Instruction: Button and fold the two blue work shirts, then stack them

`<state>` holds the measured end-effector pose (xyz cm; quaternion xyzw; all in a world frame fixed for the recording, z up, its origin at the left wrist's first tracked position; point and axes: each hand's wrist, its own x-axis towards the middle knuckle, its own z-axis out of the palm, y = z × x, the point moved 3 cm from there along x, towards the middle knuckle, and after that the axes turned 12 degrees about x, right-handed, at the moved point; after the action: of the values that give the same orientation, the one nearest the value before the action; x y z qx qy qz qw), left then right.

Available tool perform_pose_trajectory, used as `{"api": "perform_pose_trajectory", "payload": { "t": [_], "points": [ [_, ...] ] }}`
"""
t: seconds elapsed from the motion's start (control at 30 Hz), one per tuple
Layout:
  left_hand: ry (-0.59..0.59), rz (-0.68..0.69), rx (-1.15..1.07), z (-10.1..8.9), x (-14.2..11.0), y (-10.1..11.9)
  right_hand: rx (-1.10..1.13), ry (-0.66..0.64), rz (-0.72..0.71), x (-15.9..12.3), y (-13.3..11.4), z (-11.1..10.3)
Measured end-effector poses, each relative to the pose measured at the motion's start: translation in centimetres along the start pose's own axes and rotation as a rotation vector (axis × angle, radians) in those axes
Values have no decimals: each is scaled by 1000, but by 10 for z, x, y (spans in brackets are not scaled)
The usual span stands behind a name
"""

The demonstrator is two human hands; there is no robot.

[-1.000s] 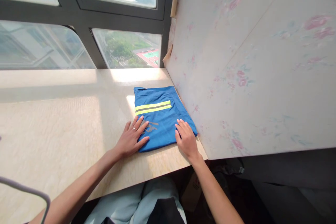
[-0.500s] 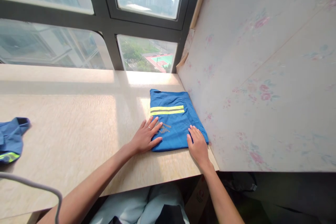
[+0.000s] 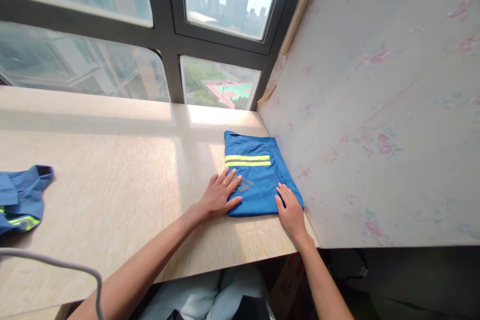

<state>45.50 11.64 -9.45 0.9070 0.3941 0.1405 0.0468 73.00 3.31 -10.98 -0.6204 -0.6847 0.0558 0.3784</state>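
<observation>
A blue garment (image 3: 258,192), folded into a flat near-square, lies at the right end of the wooden surface against the wall. Yellow reflective stripes cross its upper half, and a grey print shows below them, partly covered by fingers. My left hand (image 3: 219,196) rests on its left edge with fingers spread; a ring is on one finger. On the lower right part lies my right hand (image 3: 290,209), fingers stretched out flat and thumb a little apart. Neither hand grips the cloth.
Another blue garment (image 3: 22,197) with yellow stripes lies crumpled at the far left. A grey cable (image 3: 56,261) arcs over the lower left. The flowered wall (image 3: 375,110) bounds the right side, and a dark window frame (image 3: 168,40) stands behind the pale wooden surface (image 3: 123,175).
The whole view has shifted, so everything appears slightly further right. My hands and the folded garment keep the same positions relative to each other.
</observation>
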Motion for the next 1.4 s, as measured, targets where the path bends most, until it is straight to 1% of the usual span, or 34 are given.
{"api": "perform_pose_trajectory", "payload": {
  "t": [0.1,0.17,0.3,0.37,0.4,0.5,0.57,0.63,0.73,0.8,0.83,0.9,0.97,1.03,1.1,1.2,1.23,1.3,1.37,1.4],
  "points": [
    [41,-16,-91,1,-3,-4,25,1,11,1,4,-1],
    [99,-67,-204,1,-4,-10,31,1,8,2,4,-2],
    [319,-253,-462,-3,-12,-30,69,37,-10,1,-4,-8],
    [407,-339,-517,-7,-22,-43,109,80,-21,-1,-14,-9],
    [424,-376,-525,-10,-29,-50,132,96,-28,-2,-22,-8],
    [394,-469,-530,-21,-55,-74,218,94,-87,-2,-54,2],
    [383,-525,-531,-30,-77,-89,290,57,-171,2,-85,16],
    [410,-581,-527,-39,-100,-101,375,-1,-270,11,-119,34],
    [476,-686,-466,-50,-135,-111,508,-119,-392,29,-166,71],
    [519,-747,-389,-56,-156,-114,587,-223,-406,42,-187,103],
    [535,-771,-351,-59,-166,-115,619,-281,-386,48,-194,121],
    [553,-805,-290,-63,-185,-117,662,-380,-318,55,-200,156],
    [556,-835,-249,-66,-202,-119,665,-424,-275,58,-199,184],
    [561,-866,-227,-69,-217,-121,651,-429,-271,58,-194,200],
    [567,-885,-213,-73,-230,-123,659,-432,-268,56,-187,205],
    [546,-868,-187,-80,-246,-128,710,-455,-235,55,-181,200],
    [508,-849,-189,-84,-250,-130,724,-463,-220,55,-180,198],
    [370,-807,-230,-93,-255,-137,742,-475,-188,55,-179,196],
    [205,-781,-267,-108,-261,-144,750,-485,-166,56,-180,196],
    [156,-784,-238,-118,-264,-148,751,-492,-163,56,-181,196]
  ]
}}
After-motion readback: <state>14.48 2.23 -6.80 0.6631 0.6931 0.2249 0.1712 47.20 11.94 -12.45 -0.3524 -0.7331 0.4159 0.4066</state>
